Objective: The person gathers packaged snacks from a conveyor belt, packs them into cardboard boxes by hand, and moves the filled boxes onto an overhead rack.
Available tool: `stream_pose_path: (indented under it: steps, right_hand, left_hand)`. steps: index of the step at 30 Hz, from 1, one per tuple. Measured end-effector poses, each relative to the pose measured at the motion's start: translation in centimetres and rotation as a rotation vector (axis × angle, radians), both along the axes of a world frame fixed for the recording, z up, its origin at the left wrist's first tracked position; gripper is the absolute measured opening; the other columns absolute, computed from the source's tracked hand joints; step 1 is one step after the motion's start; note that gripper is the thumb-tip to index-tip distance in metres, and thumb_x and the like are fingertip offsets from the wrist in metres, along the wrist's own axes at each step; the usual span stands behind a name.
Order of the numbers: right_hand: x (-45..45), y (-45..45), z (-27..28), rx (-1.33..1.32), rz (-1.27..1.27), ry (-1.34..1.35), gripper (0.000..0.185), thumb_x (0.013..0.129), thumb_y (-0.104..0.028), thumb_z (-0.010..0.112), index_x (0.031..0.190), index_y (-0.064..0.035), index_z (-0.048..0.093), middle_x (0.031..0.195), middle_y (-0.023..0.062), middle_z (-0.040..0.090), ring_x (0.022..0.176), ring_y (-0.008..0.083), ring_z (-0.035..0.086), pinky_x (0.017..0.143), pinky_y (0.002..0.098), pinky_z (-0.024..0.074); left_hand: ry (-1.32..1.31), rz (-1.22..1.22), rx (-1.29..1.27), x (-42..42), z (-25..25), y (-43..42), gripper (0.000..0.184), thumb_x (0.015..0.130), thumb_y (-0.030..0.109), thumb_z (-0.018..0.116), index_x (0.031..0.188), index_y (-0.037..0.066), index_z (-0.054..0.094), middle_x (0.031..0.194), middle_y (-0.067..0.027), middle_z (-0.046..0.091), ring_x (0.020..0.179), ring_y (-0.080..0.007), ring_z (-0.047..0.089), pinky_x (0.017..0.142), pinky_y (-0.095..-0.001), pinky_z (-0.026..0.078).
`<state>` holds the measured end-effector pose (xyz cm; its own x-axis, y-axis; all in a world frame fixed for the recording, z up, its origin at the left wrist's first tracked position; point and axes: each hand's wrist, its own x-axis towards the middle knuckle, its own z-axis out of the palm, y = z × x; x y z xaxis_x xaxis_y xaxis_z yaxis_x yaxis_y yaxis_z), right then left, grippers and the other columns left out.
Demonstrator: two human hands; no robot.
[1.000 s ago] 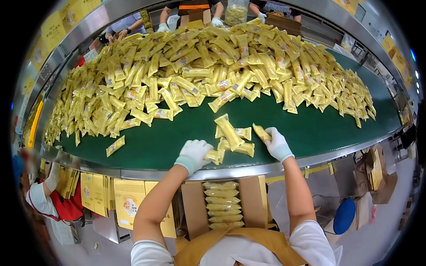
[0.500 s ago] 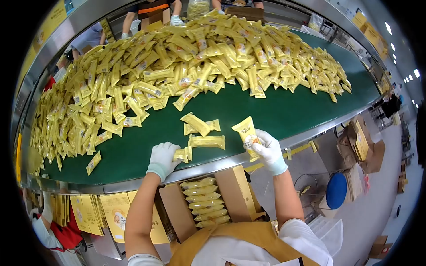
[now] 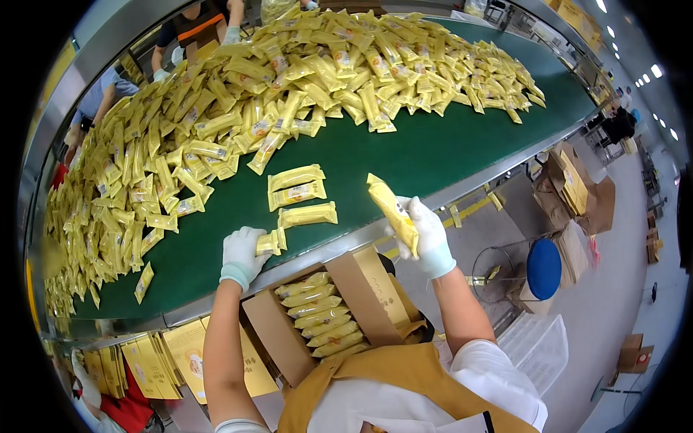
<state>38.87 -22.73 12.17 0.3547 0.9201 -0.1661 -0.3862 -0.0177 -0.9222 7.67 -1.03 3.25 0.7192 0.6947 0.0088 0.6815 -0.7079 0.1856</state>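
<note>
My right hand (image 3: 426, 234), in a white glove, holds a yellow wrapped snack packet (image 3: 392, 208) above the belt's near edge, tilted with its top end to the upper left. At the near edge of the green belt, my gloved left hand (image 3: 243, 254) is closed round another yellow packet (image 3: 271, 243), whose end sticks out to the right. Just beyond it three loose packets (image 3: 307, 214) lie roughly side by side. Below the belt edge stands an open carton (image 3: 273, 333) with a row of several yellow packets (image 3: 317, 309) in it.
A large heap of yellow packets (image 3: 216, 123) covers the far and left parts of the green belt (image 3: 433, 155). Flat yellow boxes (image 3: 148, 366) stand below at the left. To the right are a blue stool (image 3: 543, 269) and brown cartons (image 3: 577, 180). Co-workers stand across the belt.
The packet in my right hand has turned more edge-on. Two loose packets that lay crossed now lie side by side. The camera view has shifted, and my left hand still holds its packet.
</note>
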Motion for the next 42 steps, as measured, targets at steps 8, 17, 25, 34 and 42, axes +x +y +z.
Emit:
stream_pose_path:
  steps: [8,17,25,34,42]
  right_hand:
    - [0.3,-2.0,-1.6,0.138,0.201,0.378,0.072,0.096,-0.055,0.059,0.139,0.0015,0.047,0.095,0.0095,0.065,0.066,0.0099,0.058,0.054,0.0205,0.0442]
    - [-0.4,-2.3,-1.9,0.367,0.414,0.61,0.065,0.096,-0.038,0.066,0.14,0.0035,0.044,0.119,0.0178,0.065,0.101,0.0217,0.066,0.083,0.0339,0.0531]
    - [-1.0,5.4,-2.7,0.089,0.252,-0.813,0.05,0.088,-0.007,0.066,0.135,-0.002,0.052,0.12,0.0164,0.067,0.114,0.0283,0.064,0.099,0.0363,0.0486]
    - [-6.7,17.1,-9.8,-0.053,0.516,-1.689,0.022,0.085,-0.005,0.059,0.106,-0.007,0.067,0.098,0.0205,0.07,0.095,0.0378,0.069,0.084,0.0469,0.0549]
    - [-5.6,21.4,-6.3,-0.071,0.479,-1.677,0.015,0.086,-0.009,0.062,0.099,-0.0061,0.069,0.103,0.0208,0.07,0.103,0.0366,0.067,0.088,0.0433,0.0542]
  left_hand:
    - [-0.032,-0.002,0.015,-0.1,-0.2,-0.3,0.047,0.074,0.028,0.083,0.115,0.015,0.065,0.109,-0.0067,0.063,0.105,-0.029,0.059,0.092,-0.0417,0.044]
    - [-0.063,-0.004,0.036,0.0,-0.5,-0.3,0.046,0.075,0.029,0.082,0.115,0.015,0.065,0.108,-0.0076,0.063,0.104,-0.0299,0.06,0.091,-0.0429,0.045]
    - [0.015,0.024,0.004,0.0,-0.1,-0.4,0.046,0.078,0.034,0.08,0.119,0.018,0.065,0.111,-0.0067,0.062,0.107,-0.0287,0.059,0.094,-0.0428,0.044]
    - [0.047,0.028,-0.01,0.0,0.0,-0.2,0.047,0.079,0.039,0.079,0.121,0.021,0.065,0.111,-0.0053,0.062,0.109,-0.026,0.059,0.095,-0.0407,0.043]
    - [0.149,0.045,-0.072,0.8,1.5,-0.1,0.051,0.08,0.043,0.078,0.125,0.023,0.064,0.113,-0.0044,0.062,0.111,-0.0241,0.059,0.097,-0.04,0.043]
